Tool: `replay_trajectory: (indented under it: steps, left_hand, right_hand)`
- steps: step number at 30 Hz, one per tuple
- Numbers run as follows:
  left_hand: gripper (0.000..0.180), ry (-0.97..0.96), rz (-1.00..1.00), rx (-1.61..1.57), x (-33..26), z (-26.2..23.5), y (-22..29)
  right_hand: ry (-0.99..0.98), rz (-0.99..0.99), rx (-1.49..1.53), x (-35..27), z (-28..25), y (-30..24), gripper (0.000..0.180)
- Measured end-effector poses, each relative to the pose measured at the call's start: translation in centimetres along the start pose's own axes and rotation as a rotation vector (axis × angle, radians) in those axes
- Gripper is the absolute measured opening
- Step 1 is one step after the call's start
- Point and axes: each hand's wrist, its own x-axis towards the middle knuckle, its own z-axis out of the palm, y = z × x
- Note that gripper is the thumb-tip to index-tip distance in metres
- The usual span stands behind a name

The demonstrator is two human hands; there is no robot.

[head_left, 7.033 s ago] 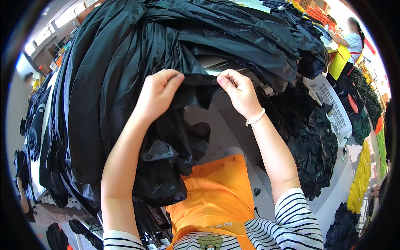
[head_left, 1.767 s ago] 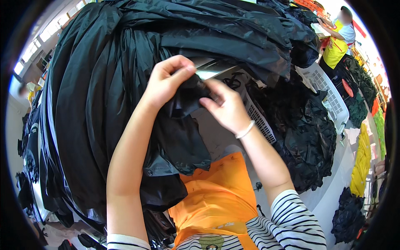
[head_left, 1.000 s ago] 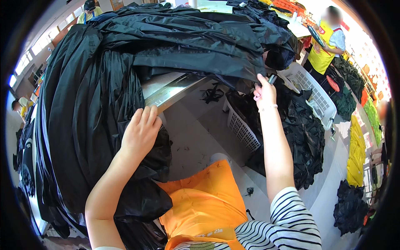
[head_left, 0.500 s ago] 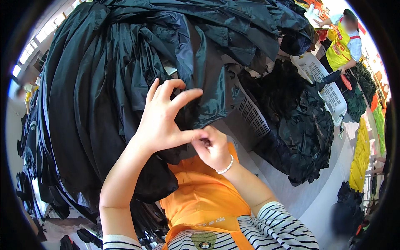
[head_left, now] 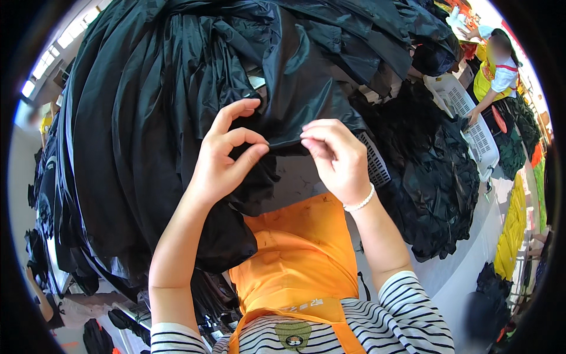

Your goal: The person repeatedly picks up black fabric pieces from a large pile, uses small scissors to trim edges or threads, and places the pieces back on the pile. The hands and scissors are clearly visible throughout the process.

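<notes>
A large heap of dark, glossy fabric [head_left: 135,147] fills the space in front of me and hangs down in long folds. My left hand [head_left: 227,150] pinches the lower edge of one dark fabric panel [head_left: 306,82] between thumb and forefinger, its other fingers raised. A short way to the right, my right hand [head_left: 337,154] pinches the same edge, with a white beaded bracelet at the wrist. Between the two pinches the edge runs nearly level. Below it shows my orange apron [head_left: 295,242].
On the right lies a pile of crumpled black fabric [head_left: 430,189] against a white slotted basket [head_left: 375,162]. Another white basket [head_left: 463,112] stands farther back, beside a co-worker in a yellow apron [head_left: 484,79]. Yellow cloth [head_left: 510,236] lies at the far right.
My hands were close together, the left spread wide; the right has moved right and up, and the left now pinches. The panel's edge is now stretched between them. The co-worker has bent toward the basket.
</notes>
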Motion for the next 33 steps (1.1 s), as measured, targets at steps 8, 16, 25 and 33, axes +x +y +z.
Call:
replay_trajectory:
  steps: [8, 16, 25, 33]
  left_hand:
    - [0.011, 0.064, -0.193, -0.423, -0.6, 0.5, -0.3]
    - [0.016, 0.108, -0.319, -0.616, -0.1, 0.5, 0.0]
    - [0.013, 0.01, -0.338, -0.557, -0.1, 0.8, 0.0]
    - [0.018, -0.015, -0.291, -0.357, 0.1, 0.5, 1.4]
  right_hand:
    - [-0.063, 0.294, 0.279, 2.5, 0.4, -0.2, 0.007]
    - [-0.129, -0.115, -0.022, 2.8, 0.5, -2.1, 0.039]
    - [-0.207, -0.079, 0.025, 3.6, 1.0, -2.5, 0.02]
    - [-0.105, 0.101, 0.228, 3.5, 1.9, -1.7, 0.008]
